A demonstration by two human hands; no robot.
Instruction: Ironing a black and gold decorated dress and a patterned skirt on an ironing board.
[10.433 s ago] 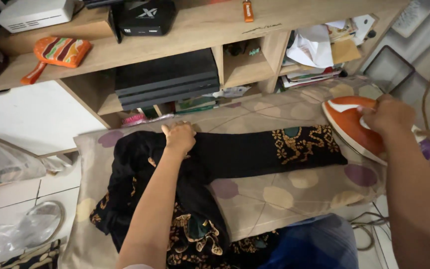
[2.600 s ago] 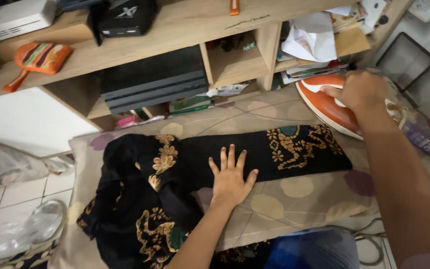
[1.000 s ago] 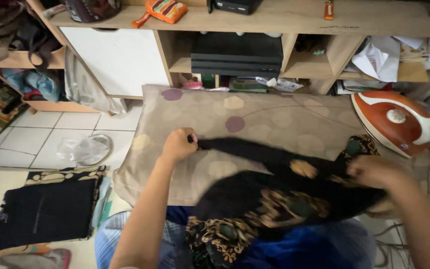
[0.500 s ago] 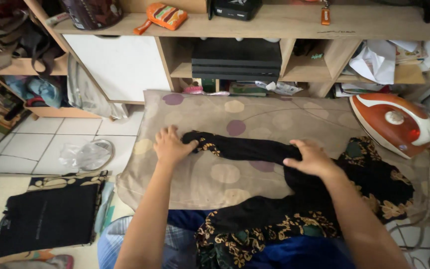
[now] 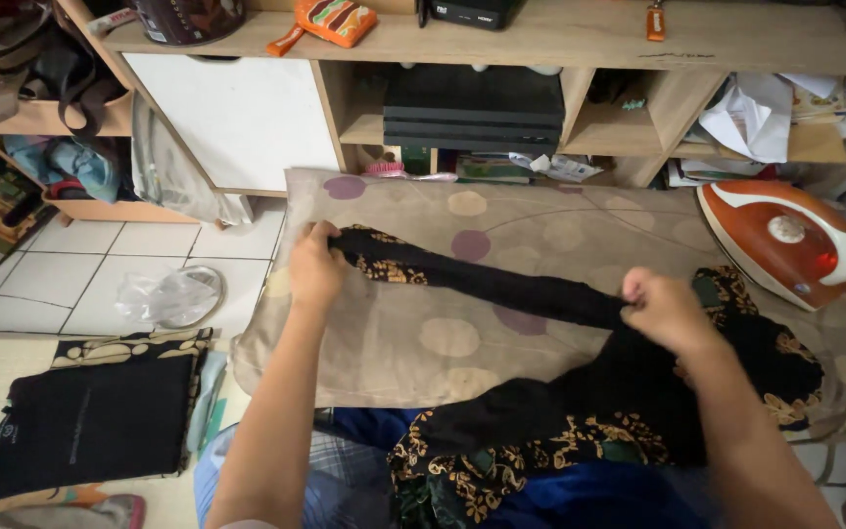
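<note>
Black garment, lower part out of frame

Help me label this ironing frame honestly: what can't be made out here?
- Head view: the black patterned garment is partly bunched; its lower end drops behind the padded ironing surface.
- Fingertips of the left hand and right hand curl into the cloth.
- The orange iron: its soleplate faces away.

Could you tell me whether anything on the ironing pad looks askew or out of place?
The black patterned garment is bunched, not flat: one part is stretched between the left hand and right hand, the rest spilling off the pad's near edge. The orange iron rests at the right end.
</note>
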